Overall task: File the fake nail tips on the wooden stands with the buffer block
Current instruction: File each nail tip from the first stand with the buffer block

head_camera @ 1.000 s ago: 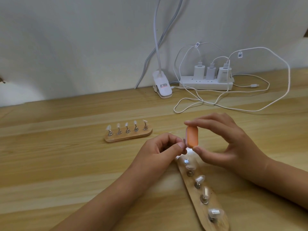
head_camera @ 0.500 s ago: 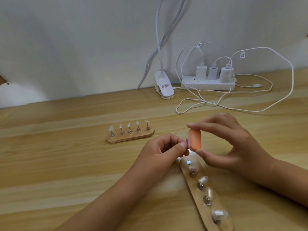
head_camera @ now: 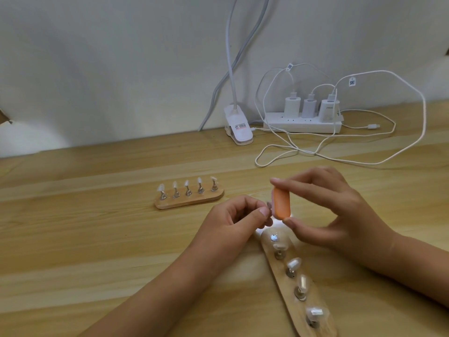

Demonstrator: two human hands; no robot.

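My right hand (head_camera: 335,210) pinches an orange buffer block (head_camera: 281,203) upright between thumb and fingers. My left hand (head_camera: 235,217) pinches a small nail tip on its peg (head_camera: 269,205) against the block's left face. Below the hands lies a wooden stand (head_camera: 323,319) running toward the lower right; its top socket (head_camera: 274,238) is a bare metal disc, and several pegs with clear nail tips follow. A second wooden stand (head_camera: 192,203) with several nail tips sits on the table to the left, apart from both hands.
A white power strip (head_camera: 301,124) with three chargers sits at the back by the wall, with white cables (head_camera: 340,156) looping over the wooden table (head_camera: 73,239). A white lamp clip (head_camera: 239,128) stands to the left of the strip.
Both hands stay together above the near stand; the block has shifted slightly against the nail tip. The view has drifted a little.
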